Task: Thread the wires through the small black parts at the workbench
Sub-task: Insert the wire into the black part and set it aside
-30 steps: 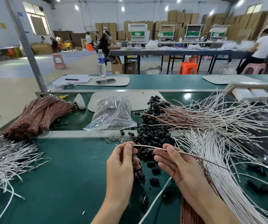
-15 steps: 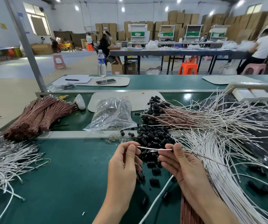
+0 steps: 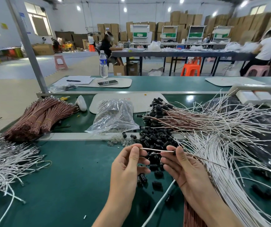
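Head view: the left grip point(image 3: 128, 164) pinches one end of a thin brown wire point(image 3: 157, 150) between thumb and forefinger. The right grip point(image 3: 187, 167) pinches the same wire further along, so a short stretch runs nearly level between the two, held above the green counter point(image 3: 69, 181). Past the right grip the wire trails off to the right, over the white wires point(image 3: 221, 164) fanned out just beside that grip. Whether a black part sits on the wire at the right grip's fingertips is too small to tell.

Just beyond both grips lies a heap of small black parts point(image 3: 156, 139), and loose black parts point(image 3: 157, 174) are scattered on the counter beneath and between the grips. Further beyond, to the right, the threaded wires point(image 3: 180, 118) lie in a spread, with black parts on their ends. A white cable point(image 3: 162, 200) passes under the right grip's wrist.

Well to the left of the left grip lies a second mass of white wire point(image 3: 5, 161), with banded brown bundles point(image 3: 39, 117) beyond it. A clear plastic bag point(image 3: 115, 117) sits beyond the left grip, and far beyond that stand a water bottle point(image 3: 103, 64) and a phone point(image 3: 107, 82).
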Action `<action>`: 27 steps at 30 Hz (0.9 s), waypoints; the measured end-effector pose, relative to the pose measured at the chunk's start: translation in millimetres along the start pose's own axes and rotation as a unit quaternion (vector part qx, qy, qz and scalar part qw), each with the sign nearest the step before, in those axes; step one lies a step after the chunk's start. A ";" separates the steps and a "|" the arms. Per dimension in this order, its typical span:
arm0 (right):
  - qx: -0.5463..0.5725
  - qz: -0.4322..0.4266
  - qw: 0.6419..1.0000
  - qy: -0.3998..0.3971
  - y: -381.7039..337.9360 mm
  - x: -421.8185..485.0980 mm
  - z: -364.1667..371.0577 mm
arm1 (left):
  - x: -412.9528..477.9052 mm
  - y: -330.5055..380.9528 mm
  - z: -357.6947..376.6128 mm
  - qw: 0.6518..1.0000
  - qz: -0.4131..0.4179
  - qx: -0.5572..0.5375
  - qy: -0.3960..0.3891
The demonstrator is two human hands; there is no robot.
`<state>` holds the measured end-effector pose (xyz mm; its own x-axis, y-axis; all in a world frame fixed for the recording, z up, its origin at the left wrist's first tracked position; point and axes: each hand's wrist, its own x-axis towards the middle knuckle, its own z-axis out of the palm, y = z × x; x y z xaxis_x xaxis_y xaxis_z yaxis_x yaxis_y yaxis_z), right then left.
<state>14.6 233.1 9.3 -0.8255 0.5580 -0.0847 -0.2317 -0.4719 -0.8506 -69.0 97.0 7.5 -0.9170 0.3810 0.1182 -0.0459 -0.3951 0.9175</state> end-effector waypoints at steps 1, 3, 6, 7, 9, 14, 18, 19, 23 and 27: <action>0.001 0.001 1.000 0.000 0.3 0.2 0.0 | -0.9 -1.5 0.5 1.000 0.004 0.011 0.001; 0.005 0.002 1.000 0.000 0.4 0.7 -0.4 | -2.6 -4.2 1.5 0.998 0.024 0.051 0.007; 0.005 0.002 1.000 0.000 0.1 0.6 -1.1 | -4.0 -6.7 2.0 0.993 0.055 0.106 0.013; 0.002 0.002 1.000 0.000 0.1 0.7 -1.4 | -4.2 -6.6 2.0 0.992 0.058 0.111 0.012; -0.011 0.001 1.000 0.000 -0.1 0.7 -1.8 | -4.2 -5.0 2.1 0.992 0.058 0.111 0.009; -0.036 -0.003 0.999 -0.005 0.5 0.5 -0.4 | -4.0 -2.0 2.0 0.996 0.025 0.080 -0.027; -0.031 -0.001 0.999 -0.008 0.2 0.1 -0.3 | -5.1 -4.3 4.3 0.995 0.028 0.092 -0.040; -0.033 0.000 0.999 -0.010 0.4 -0.2 -0.2 | -5.3 -5.2 4.3 0.994 0.032 0.097 -0.041; -0.049 0.007 0.998 -0.033 2.0 -2.2 1.7 | -5.5 -6.1 3.2 0.992 0.030 0.109 -0.052; -0.072 0.006 0.997 -0.037 3.0 -3.3 2.3 | -5.3 -6.4 2.3 0.990 0.002 0.110 -0.086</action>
<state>15.5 228.2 8.2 -0.8650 0.4981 -0.0606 -0.1503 -0.3725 -0.9158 -62.9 99.4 1.9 -0.8353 0.5239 0.1666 0.0613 -0.2125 0.9752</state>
